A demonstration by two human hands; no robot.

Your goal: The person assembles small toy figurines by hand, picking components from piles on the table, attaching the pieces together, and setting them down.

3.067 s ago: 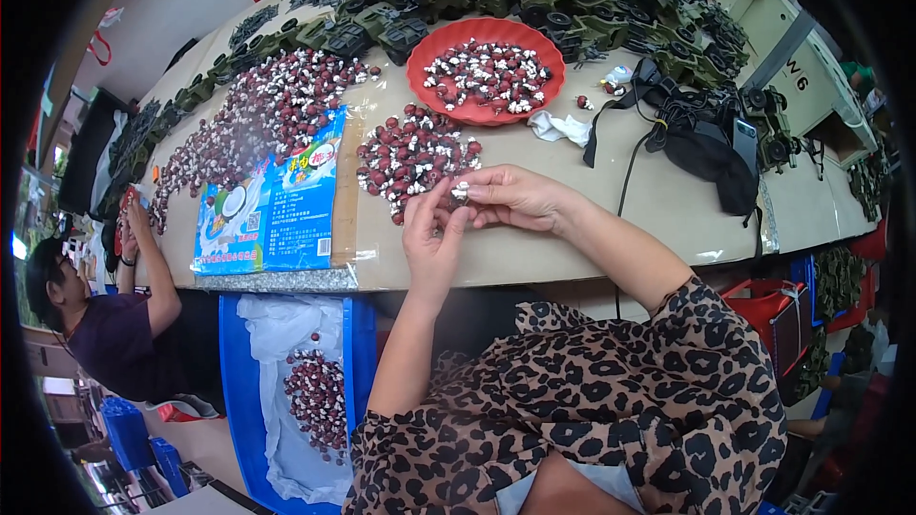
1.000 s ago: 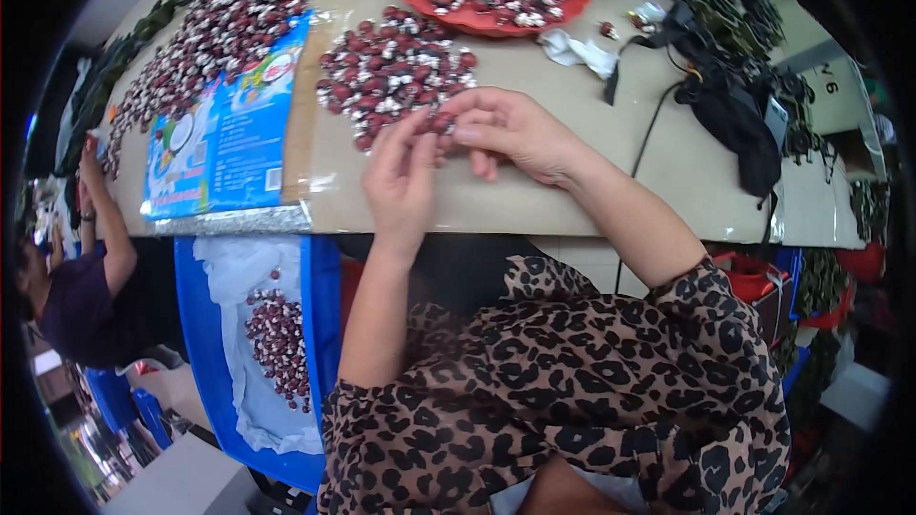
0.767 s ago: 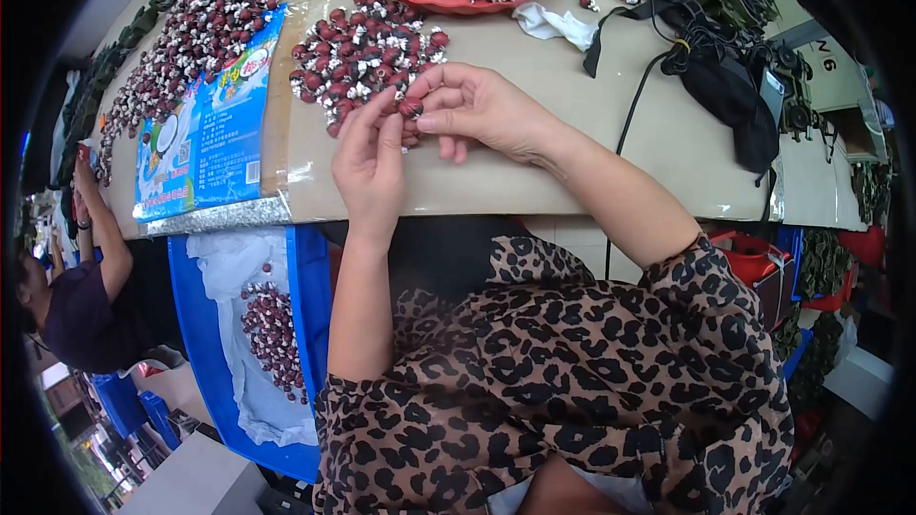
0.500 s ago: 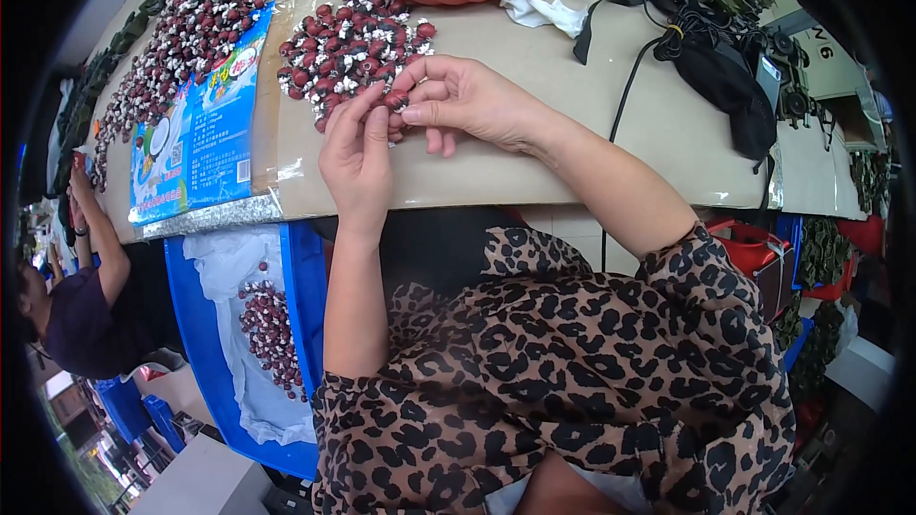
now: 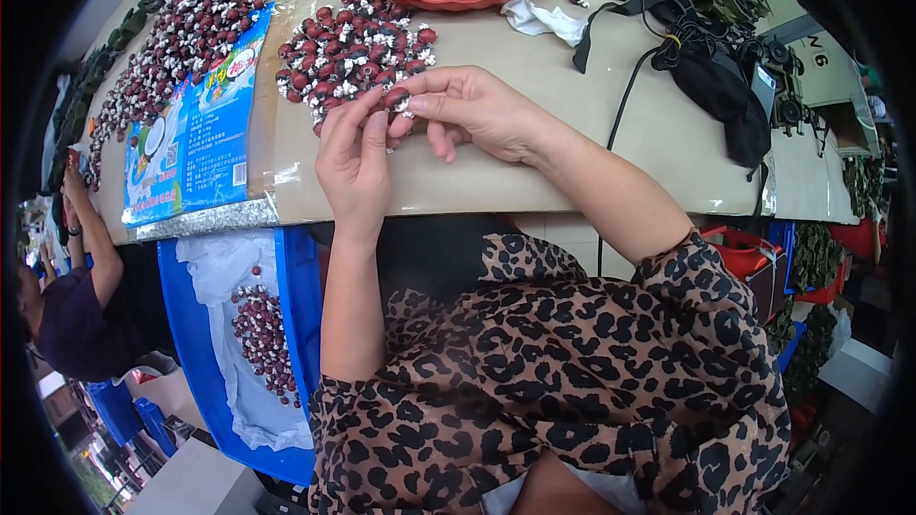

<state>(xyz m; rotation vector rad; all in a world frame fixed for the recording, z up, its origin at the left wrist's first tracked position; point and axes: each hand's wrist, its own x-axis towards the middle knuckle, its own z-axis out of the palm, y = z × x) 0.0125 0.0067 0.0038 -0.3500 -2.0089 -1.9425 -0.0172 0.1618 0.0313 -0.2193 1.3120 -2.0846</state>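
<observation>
Between my right thumb and forefinger is a small round dark-red piece with black and white parts. My right hand pinches it just above the table's near side, the other fingers curled below. Close against it, my left hand has its thumb and forefinger pressed together; what sits between those tips, if anything, is hidden. Directly behind both hands lies a heap of the same red, black and white pieces, partly covered by my fingers.
A red scalloped tray of such pieces stands at the back. Further left are a larger heap and a blue printed sheet. Below the table edge is a blue bin; a black pouch with cables lies right. Another person works at left.
My right fingers have shifted around the small red piece, which now shows more plainly. My left hand stays pinched beside it, almost in the same place.
</observation>
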